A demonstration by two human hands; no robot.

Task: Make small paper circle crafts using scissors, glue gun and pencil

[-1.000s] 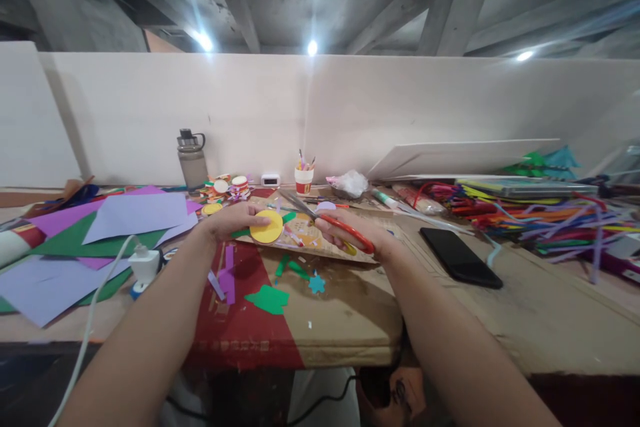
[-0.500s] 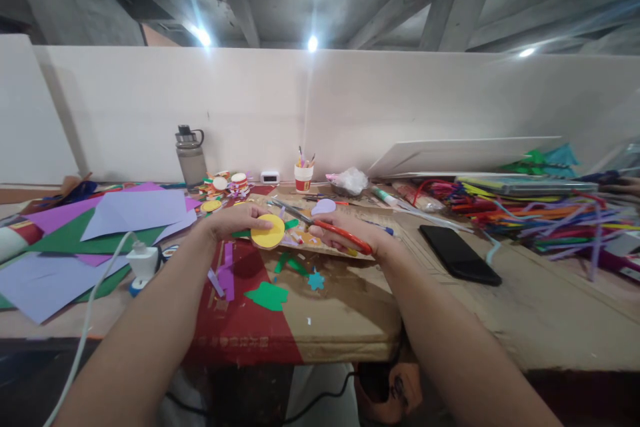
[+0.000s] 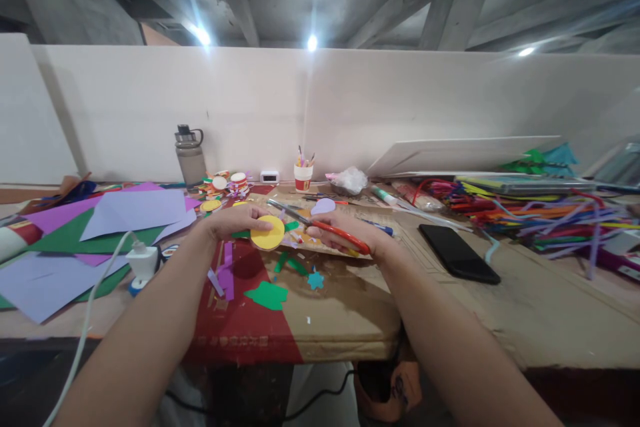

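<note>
Between the thumb and fingers of my left hand (image 3: 237, 221) is a yellow paper disc (image 3: 268, 233), held above the cardboard. My right hand (image 3: 345, 230) grips a pair of scissors (image 3: 345, 236) by its red handles. The metal blades point up and to the left, just beyond the disc and apart from it. A lilac paper disc (image 3: 323, 206) lies behind my right hand. Below my hands, a green paper scrap (image 3: 267, 295), a blue star-shaped piece (image 3: 315, 280) and purple strips (image 3: 227, 271) lie on the cardboard (image 3: 345, 320).
Coloured paper sheets (image 3: 133, 213) and a white plug (image 3: 143, 260) are at left. A water bottle (image 3: 191, 157) and a paper cup of brushes (image 3: 303, 177) stand along the back. At right lie a black phone (image 3: 459, 253) and a pile of pipe cleaners (image 3: 540, 217).
Almost nothing differs. Both hands keep their hold on the disc and the scissors, and the view has shifted very slightly.
</note>
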